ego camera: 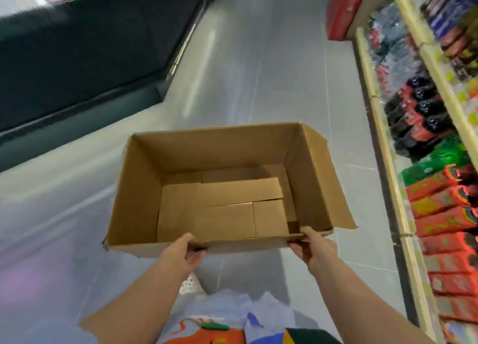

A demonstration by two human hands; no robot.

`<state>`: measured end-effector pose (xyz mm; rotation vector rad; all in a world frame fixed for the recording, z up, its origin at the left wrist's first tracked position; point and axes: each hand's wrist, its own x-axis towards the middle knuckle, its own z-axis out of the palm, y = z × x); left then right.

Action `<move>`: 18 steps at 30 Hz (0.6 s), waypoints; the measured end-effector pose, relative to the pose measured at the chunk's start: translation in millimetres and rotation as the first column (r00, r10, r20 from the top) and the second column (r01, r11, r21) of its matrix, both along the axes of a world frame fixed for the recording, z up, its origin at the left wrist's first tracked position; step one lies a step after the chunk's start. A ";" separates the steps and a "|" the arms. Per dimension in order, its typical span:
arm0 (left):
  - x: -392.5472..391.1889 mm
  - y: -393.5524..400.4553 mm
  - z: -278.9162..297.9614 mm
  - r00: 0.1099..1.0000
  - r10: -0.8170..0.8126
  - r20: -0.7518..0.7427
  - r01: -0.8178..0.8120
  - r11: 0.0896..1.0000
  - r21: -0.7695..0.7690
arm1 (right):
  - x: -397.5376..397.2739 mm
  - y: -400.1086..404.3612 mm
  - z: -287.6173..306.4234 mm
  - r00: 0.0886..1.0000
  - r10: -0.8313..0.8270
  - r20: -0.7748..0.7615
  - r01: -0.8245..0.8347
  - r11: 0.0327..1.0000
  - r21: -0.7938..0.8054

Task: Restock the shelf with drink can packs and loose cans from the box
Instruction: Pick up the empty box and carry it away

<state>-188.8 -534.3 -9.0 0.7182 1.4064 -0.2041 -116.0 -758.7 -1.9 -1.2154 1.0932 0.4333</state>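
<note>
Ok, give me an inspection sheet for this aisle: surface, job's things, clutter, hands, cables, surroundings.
Surface: grey tiled floor, glossy.
Job's things: cardboard box, open-topped, only its bottom flaps show inside; no cans or packs in it.
Clutter: nothing seen.
Hands: left hand and right hand each grip the box's near rim, thumbs inside the wall.
Cables: nothing seen.
Surroundings: stocked shelf on the right with dark bottles and red packs; dark cabinet on the left.
</note>
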 end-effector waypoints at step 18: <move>57.2 305.8 4.9 0.900 0.421 -0.114 -0.428 0.903 -0.041 | 137.5 358.3 -8.8 0.880 0.465 -0.097 -0.469 0.883 -0.024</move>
